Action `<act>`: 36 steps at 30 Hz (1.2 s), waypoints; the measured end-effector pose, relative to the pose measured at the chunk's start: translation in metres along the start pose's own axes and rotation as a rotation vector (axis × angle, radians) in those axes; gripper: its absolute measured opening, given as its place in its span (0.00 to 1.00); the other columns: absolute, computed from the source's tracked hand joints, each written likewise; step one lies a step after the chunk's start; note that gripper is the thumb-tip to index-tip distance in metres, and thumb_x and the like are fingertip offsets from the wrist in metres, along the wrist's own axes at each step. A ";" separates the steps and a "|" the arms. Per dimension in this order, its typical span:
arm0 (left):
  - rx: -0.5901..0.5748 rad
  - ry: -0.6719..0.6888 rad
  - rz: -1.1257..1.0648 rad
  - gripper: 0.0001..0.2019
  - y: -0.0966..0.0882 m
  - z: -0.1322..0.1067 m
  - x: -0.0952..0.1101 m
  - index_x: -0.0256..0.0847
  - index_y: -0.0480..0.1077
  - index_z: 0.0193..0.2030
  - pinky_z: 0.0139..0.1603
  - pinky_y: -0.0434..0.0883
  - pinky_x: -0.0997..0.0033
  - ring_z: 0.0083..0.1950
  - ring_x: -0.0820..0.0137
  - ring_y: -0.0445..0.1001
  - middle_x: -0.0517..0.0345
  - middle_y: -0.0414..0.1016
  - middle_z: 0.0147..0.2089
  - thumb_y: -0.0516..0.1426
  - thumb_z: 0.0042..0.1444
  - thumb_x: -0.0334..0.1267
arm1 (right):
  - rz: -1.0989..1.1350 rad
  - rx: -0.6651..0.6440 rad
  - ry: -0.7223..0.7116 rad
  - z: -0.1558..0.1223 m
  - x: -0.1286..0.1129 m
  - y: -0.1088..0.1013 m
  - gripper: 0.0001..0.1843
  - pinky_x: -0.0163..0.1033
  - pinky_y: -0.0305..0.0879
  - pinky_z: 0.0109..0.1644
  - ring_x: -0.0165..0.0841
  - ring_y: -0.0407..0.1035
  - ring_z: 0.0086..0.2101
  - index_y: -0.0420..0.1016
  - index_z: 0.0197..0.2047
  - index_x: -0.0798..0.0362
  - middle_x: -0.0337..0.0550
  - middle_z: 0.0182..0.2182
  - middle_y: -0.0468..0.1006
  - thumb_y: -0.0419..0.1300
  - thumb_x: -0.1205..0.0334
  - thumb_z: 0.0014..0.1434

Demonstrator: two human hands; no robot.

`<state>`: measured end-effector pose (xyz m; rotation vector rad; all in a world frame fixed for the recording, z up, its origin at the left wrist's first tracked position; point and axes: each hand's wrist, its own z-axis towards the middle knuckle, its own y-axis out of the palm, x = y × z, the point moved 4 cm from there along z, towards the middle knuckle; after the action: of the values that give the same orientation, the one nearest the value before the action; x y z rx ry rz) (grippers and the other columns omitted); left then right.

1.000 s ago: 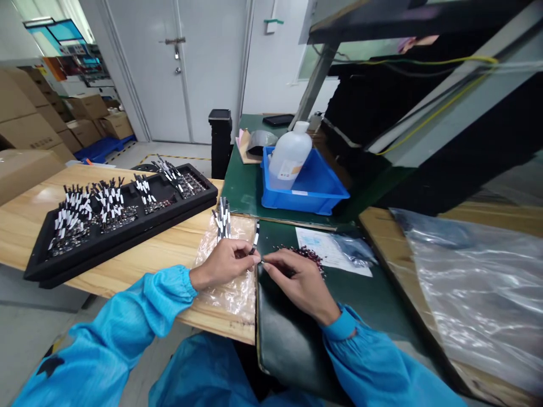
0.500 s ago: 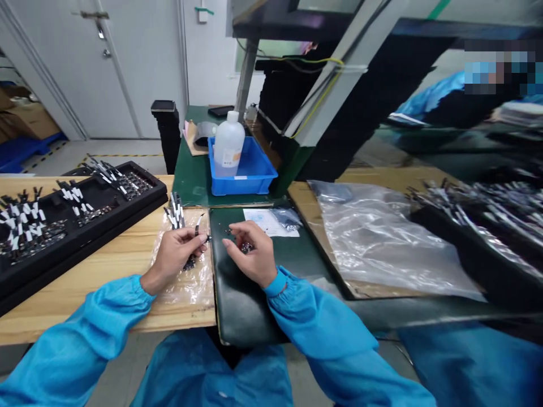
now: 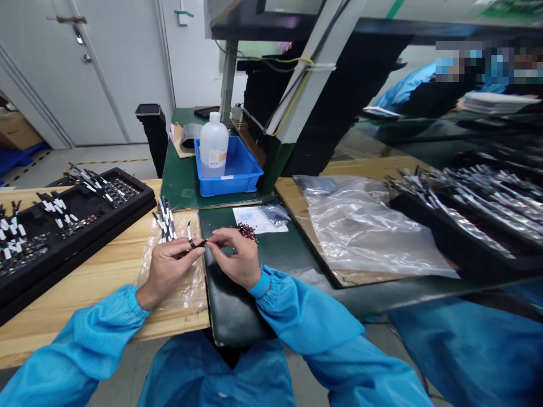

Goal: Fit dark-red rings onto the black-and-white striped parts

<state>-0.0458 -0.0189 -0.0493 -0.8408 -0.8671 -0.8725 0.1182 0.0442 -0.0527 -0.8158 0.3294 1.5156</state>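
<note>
Left hand [image 3: 169, 276], palm down over the plastic, thumb and forefinger closed on a thin dark strip [image 3: 199, 243]. A white-banded piece [image 3: 189, 233] stands up at the fingertips, close against the forefinger. Right hand [image 3: 235, 261], fingers curled, thumb and forefinger pinched on the strip's far end; the two hands nearly meet over the table seam.

Just beyond the left hand, a bundle of black-and-white striped pieces [image 3: 166, 220] stands on a clear plastic sheet [image 3: 193, 282]. Just beyond the right hand, a small heap of dark red parts [image 3: 246, 230] lies on a dark green mat [image 3: 220, 223], beside a printed paper [image 3: 254, 220].

Left on the wooden table [image 3: 85, 305], a black foam tray [image 3: 85, 249] holds rows of striped pieces. Toward the far end of the green bench, a white plastic bottle [image 3: 213, 150] stands in a blue bin [image 3: 241, 183].
</note>
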 end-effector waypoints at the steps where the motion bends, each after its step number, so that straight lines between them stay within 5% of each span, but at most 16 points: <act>1: -0.009 0.042 0.022 0.08 0.001 -0.001 0.000 0.41 0.84 0.40 0.35 0.79 0.71 0.36 0.65 0.83 0.51 0.85 0.40 0.67 0.53 0.36 | 0.008 0.005 0.010 0.000 0.001 0.000 0.13 0.34 0.79 0.38 0.30 0.80 0.32 0.72 0.49 0.48 0.40 0.34 0.83 0.64 0.66 0.61; 11: -0.001 0.283 0.178 0.08 0.003 -0.006 0.004 0.41 0.83 0.42 0.46 0.81 0.68 0.41 0.63 0.84 0.52 0.85 0.44 0.66 0.55 0.33 | 0.069 0.027 0.058 0.000 0.003 0.000 0.20 0.35 0.80 0.37 0.31 0.80 0.33 0.66 0.55 0.48 0.39 0.35 0.83 0.63 0.67 0.61; 26: -0.019 0.320 0.159 0.09 0.005 -0.006 0.000 0.42 0.83 0.44 0.48 0.81 0.68 0.43 0.64 0.84 0.52 0.85 0.44 0.66 0.56 0.32 | -0.073 0.018 -0.045 0.003 -0.005 0.000 0.22 0.34 0.79 0.38 0.29 0.79 0.31 0.63 0.56 0.48 0.37 0.32 0.82 0.61 0.69 0.60; 30: -0.012 0.273 0.125 0.06 0.005 -0.006 -0.002 0.41 0.83 0.41 0.48 0.81 0.68 0.43 0.63 0.84 0.51 0.85 0.43 0.66 0.56 0.33 | -0.088 0.008 -0.068 0.006 -0.005 -0.001 0.21 0.34 0.78 0.39 0.29 0.79 0.31 0.65 0.56 0.49 0.38 0.33 0.82 0.61 0.69 0.60; 33: -0.008 0.116 0.084 0.06 0.005 -0.002 -0.006 0.39 0.82 0.38 0.39 0.80 0.71 0.37 0.65 0.84 0.50 0.85 0.41 0.63 0.59 0.37 | -0.095 0.001 -0.086 0.007 -0.003 -0.001 0.21 0.36 0.78 0.40 0.31 0.79 0.32 0.67 0.56 0.48 0.40 0.35 0.83 0.61 0.69 0.61; 36: 0.079 -0.043 -0.053 0.13 -0.002 0.008 -0.012 0.37 0.79 0.49 0.32 0.78 0.73 0.33 0.68 0.82 0.52 0.84 0.37 0.62 0.60 0.41 | -0.115 0.005 -0.119 0.008 -0.001 -0.002 0.21 0.38 0.77 0.38 0.32 0.77 0.31 0.68 0.57 0.47 0.41 0.36 0.82 0.63 0.68 0.61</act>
<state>-0.0544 -0.0094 -0.0560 -0.7734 -0.9594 -0.8635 0.1179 0.0494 -0.0457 -0.7248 0.1951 1.4483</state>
